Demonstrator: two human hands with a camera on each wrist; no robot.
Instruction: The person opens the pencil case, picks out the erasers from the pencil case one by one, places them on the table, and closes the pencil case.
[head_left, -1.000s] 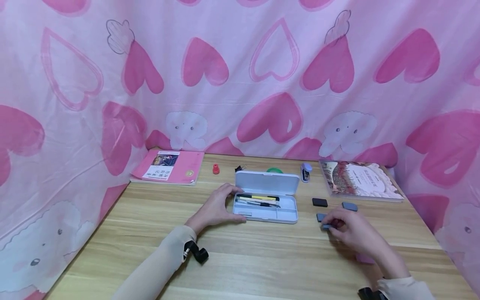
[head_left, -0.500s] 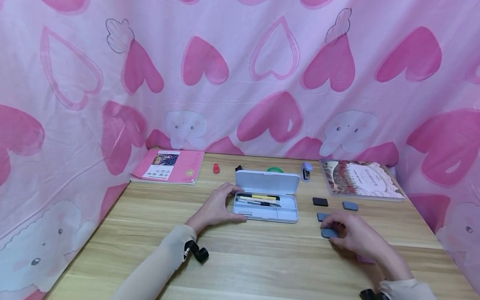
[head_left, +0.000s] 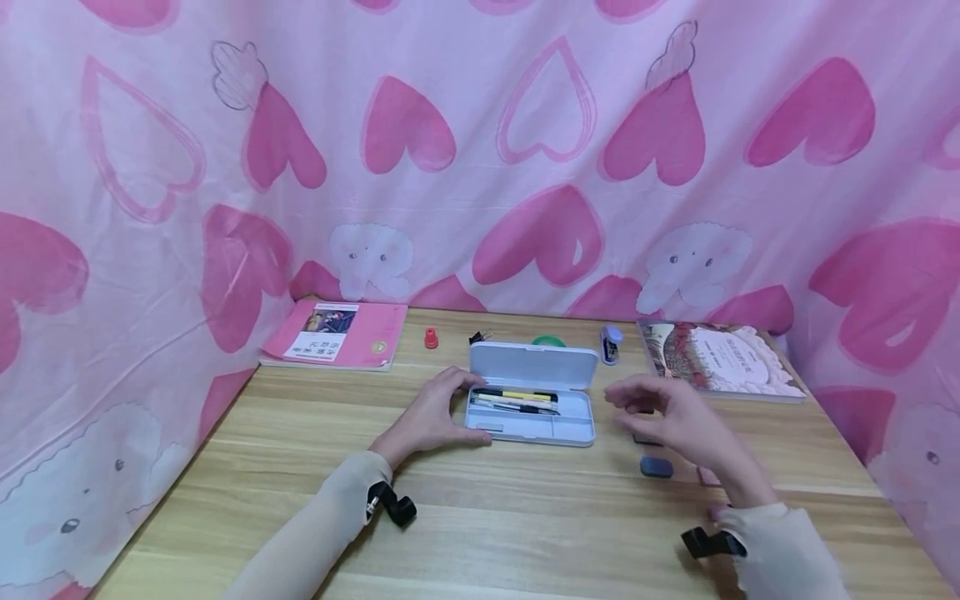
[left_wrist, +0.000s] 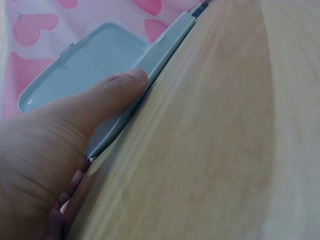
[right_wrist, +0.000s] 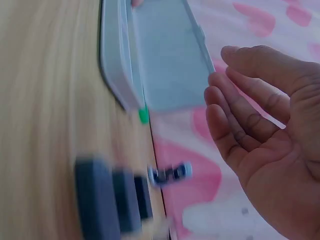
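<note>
A pale blue-grey pencil case (head_left: 534,367) lies with its lid raised, holding several pens (head_left: 517,402) in its long compartment. My left hand (head_left: 435,412) grips the case's left end; in the left wrist view the thumb (left_wrist: 120,90) presses its front wall. My right hand (head_left: 678,417) hangs in the air to the right of the case, fingers loosely bent and nothing between them in the right wrist view. Below it on the table lies a blue-grey eraser-like block (head_left: 656,467). Another dark block (head_left: 647,438) is partly hidden by the hand.
Behind the case are a red stamp-like piece (head_left: 431,338), a black binder clip (head_left: 477,337), a green round thing (head_left: 549,341) and a stapler (head_left: 611,344). A pink book (head_left: 337,335) lies back left, another book (head_left: 723,360) back right. Pinkish pieces (head_left: 708,477) show by the right wrist.
My right hand has laid the blue-grey block flat on the table, let go of it, and moved up and left toward the case. The left hand has stayed on the pencil case.
</note>
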